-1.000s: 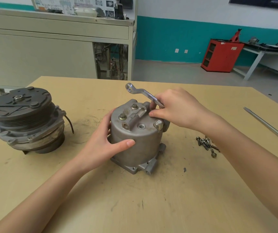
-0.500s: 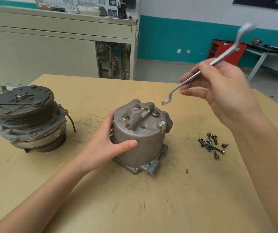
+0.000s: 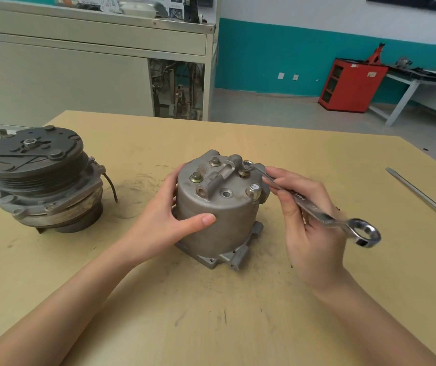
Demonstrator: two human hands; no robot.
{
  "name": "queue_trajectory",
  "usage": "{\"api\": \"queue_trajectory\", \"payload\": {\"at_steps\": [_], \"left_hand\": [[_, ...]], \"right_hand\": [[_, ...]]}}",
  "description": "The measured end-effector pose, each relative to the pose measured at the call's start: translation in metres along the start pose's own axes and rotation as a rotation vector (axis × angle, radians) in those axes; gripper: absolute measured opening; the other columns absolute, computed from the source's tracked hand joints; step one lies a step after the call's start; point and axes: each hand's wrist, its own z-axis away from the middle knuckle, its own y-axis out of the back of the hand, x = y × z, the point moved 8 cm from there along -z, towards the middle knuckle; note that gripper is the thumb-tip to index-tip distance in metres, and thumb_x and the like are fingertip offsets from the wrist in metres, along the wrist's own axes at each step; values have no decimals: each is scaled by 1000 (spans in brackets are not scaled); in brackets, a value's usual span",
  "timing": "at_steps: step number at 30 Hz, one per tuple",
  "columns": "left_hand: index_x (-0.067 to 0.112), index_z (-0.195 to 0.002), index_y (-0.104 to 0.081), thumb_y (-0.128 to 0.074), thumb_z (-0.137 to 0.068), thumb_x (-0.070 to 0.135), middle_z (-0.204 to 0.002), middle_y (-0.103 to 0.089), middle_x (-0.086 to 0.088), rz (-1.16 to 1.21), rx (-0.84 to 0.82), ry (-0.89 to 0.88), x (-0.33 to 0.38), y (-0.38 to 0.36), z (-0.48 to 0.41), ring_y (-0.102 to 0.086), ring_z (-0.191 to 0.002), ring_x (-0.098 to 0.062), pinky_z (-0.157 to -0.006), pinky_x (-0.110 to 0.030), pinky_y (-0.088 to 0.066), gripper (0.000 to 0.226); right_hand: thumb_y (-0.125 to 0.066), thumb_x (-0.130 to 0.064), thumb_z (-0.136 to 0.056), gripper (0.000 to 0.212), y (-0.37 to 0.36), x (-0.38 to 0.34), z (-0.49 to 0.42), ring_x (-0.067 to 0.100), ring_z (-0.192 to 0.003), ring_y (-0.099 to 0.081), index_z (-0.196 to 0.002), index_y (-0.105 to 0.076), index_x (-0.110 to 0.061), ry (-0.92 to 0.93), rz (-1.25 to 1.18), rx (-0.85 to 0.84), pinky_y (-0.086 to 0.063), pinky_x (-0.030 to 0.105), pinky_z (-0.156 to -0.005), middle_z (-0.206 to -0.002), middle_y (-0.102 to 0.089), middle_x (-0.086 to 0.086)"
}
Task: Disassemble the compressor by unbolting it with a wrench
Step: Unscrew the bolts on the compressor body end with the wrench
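A grey metal compressor housing point(image 3: 219, 220) stands upright in the middle of the wooden table point(image 3: 211, 313), with several bolts point(image 3: 196, 177) in its top face. My left hand point(image 3: 166, 220) grips the housing's left side, thumb across the front. My right hand point(image 3: 309, 228) holds a silver ring wrench point(image 3: 317, 210) by the shank. The wrench's small far ring sits at a bolt on the top right of the housing; its large ring sticks out to the lower right.
A second compressor part with a black clutch pulley point(image 3: 34, 178) stands at the table's left. A long screwdriver point(image 3: 422, 196) with an orange handle lies near the right edge. Beyond the table are a beige cabinet point(image 3: 79, 70) and a red cabinet point(image 3: 351, 85).
My right hand lifted the wrench off the housing, turned it around in the air, and brought it back down so its small ring sits at a top bolt. My left hand stayed put.
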Motion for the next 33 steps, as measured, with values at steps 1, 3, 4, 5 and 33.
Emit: {"api": "queue_trajectory", "payload": {"at_steps": [1, 3, 4, 5, 33], "left_hand": [[50, -135, -27, -72, -57, 60, -133, -47, 34, 1, 0, 2, 0, 0, 0, -46, -121, 14, -88, -1, -38, 90], [50, -135, -27, -72, -57, 61, -135, -46, 32, 1, -2, 7, -1, 0, 0, -46, -121, 14, -88, -2, -38, 91], [50, -135, -27, -72, -56, 61, -135, -46, 32, 2, -3, 8, -1, 0, 0, -46, -121, 14, -88, -2, -38, 91], [51, -134, -27, -72, -56, 61, -135, -46, 32, 5, -6, 8, -1, -1, 0, -47, -121, 14, -87, -2, -38, 91], [51, -132, -28, -72, -57, 58, -135, -47, 30, 9, -5, 7, 3, -1, 1, -48, -119, 14, -87, -2, -39, 87]], "right_hand": [[-45, -26, -100, 18, 1, 3, 1, 27, -112, -63, -113, -55, -17, -20, -3, 11, -52, 48, -92, -115, -64, 2], [-45, -25, -100, 17, 0, 5, 2, 27, -111, -63, -112, -55, -17, -29, -12, 2, -52, 46, -92, -115, -65, 2], [-45, -23, -100, 17, -2, 3, 2, 25, -111, -63, -111, -55, -14, -5, 10, -13, -53, 43, -91, -115, -64, 4], [-46, -20, -100, 17, -2, 0, 4, 22, -111, -63, -110, -57, -11, 33, 52, -31, -53, 40, -91, -115, -64, 6], [-38, -18, -101, 23, -44, 116, -78, 11, -41, -45, -86, -54, -10, -972, -920, -103, -32, 15, -40, -61, -60, 3]]}}
